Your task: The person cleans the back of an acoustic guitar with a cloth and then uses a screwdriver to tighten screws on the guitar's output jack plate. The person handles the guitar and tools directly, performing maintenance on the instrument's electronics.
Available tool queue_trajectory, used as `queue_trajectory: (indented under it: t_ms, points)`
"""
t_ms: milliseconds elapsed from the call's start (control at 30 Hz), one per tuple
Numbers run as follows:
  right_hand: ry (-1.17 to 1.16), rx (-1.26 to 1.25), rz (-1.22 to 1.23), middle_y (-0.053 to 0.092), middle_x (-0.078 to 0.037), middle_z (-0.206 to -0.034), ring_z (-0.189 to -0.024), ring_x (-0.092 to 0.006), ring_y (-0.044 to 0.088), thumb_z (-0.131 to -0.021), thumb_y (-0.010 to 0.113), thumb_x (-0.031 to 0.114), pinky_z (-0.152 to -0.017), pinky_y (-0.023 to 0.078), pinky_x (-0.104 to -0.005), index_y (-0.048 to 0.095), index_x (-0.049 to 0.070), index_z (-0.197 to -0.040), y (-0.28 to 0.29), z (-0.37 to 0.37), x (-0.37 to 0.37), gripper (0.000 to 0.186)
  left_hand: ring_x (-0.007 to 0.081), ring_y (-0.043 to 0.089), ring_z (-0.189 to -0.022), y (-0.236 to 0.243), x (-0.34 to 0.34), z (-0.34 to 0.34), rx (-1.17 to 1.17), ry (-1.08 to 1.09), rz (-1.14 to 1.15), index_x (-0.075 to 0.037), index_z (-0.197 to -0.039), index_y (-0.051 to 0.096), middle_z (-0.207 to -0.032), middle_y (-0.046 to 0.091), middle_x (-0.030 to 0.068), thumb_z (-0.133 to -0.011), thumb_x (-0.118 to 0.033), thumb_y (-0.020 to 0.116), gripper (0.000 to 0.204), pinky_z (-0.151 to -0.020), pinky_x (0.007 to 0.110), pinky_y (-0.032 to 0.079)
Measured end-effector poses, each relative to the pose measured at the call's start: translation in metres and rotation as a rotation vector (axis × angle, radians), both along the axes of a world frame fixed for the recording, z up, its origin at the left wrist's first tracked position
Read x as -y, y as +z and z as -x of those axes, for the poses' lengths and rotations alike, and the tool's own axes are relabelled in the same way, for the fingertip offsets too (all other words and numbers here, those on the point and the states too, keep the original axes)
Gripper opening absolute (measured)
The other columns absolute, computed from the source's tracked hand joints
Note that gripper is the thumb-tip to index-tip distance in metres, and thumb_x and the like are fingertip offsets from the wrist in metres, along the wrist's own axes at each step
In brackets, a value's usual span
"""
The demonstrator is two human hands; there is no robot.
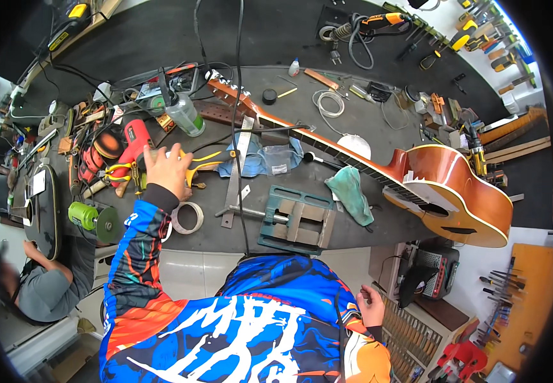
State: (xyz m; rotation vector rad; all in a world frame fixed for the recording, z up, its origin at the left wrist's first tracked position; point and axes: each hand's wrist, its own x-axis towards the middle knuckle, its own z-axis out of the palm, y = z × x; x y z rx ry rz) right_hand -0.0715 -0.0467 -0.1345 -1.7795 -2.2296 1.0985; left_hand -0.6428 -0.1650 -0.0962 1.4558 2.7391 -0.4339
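Note:
My left hand reaches onto the tools with its fingers spread and bent, touching or just over yellow-and-black pliers beside a red heat gun. Smaller yellow pliers lie left of it; a tape roll sits near my wrist. My right hand hangs low at my right side, below the bench, its fingers loosely curled and apart with nothing visible in them. An acoustic guitar lies diagonally across the right of the bench, near a green cloth and a metal vise.
A clear bottle, piled tools and a green grinder crowd the bench's left. Loose cables cross the middle. Another person sits at lower left by a dark instrument body. Hand tools hang on the back wall and a wooden board at right.

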Motion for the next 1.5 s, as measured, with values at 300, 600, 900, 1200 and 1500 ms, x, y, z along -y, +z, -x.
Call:
queue_trajectory:
  t_ms: [300,600,900,1200,1500]
  points:
    - [0.148,-0.064,-0.093,0.068,-0.014,-0.095,-0.088,-0.0250,0.068,-0.085,0.068,0.010,-0.081,0.052,-0.0358,0.066,0.000,-0.108,0.013,0.047,-0.031,0.026,0.0338,0.053,-0.117,0.002,0.017,-0.011,0.064,0.168,-0.018,-0.021,-0.123,0.059,-0.125,0.051,0.0075,-0.055,-0.036,0.089,0.076,-0.109,0.066,0.023]
    - [0.463,-0.394,-0.080,0.067,-0.013,-0.092,-0.080,-0.0239,0.066,-0.086,0.069,0.017,-0.076,0.053,-0.0350,0.065,0.000,-0.114,-0.024,0.241,-0.117,0.033,0.0312,0.051,-0.120,0.013,0.047,-0.046,0.096,0.266,-0.133,-0.022,-0.125,0.058,-0.133,0.049,0.0090,-0.053,-0.036,0.090,0.080,-0.109,0.064,0.024]
    - [0.465,-0.231,0.009,0.068,-0.008,-0.078,-0.072,-0.0213,0.066,-0.084,0.071,0.030,-0.070,0.052,-0.0352,0.060,0.004,-0.126,-0.079,0.365,-0.138,0.051,0.0303,0.048,-0.121,0.022,0.108,-0.098,0.181,0.445,-0.208,-0.021,-0.126,0.058,-0.132,0.048,0.0085,-0.052,-0.034,0.090,0.081,-0.109,0.065,0.023]
    - [0.430,-0.499,0.058,0.068,-0.003,-0.075,-0.069,-0.0096,0.062,-0.085,0.071,0.017,-0.066,0.050,-0.0265,0.072,0.003,-0.098,-0.100,0.356,-0.137,0.019,0.0312,0.045,-0.124,0.019,0.133,-0.106,0.220,0.535,-0.210,-0.019,-0.128,0.057,-0.133,0.047,0.0100,-0.051,-0.032,0.091,0.084,-0.109,0.065,0.021]
    - [0.541,-0.304,-0.045,0.072,-0.011,-0.088,-0.073,-0.0230,0.067,-0.081,0.068,0.010,-0.069,0.054,-0.0327,0.075,0.010,-0.097,-0.064,0.276,-0.113,0.018,0.0308,0.046,-0.123,0.011,0.108,-0.098,0.238,0.413,-0.227,-0.020,-0.126,0.058,-0.132,0.047,0.0097,-0.053,-0.033,0.090,0.081,-0.109,0.066,0.023]
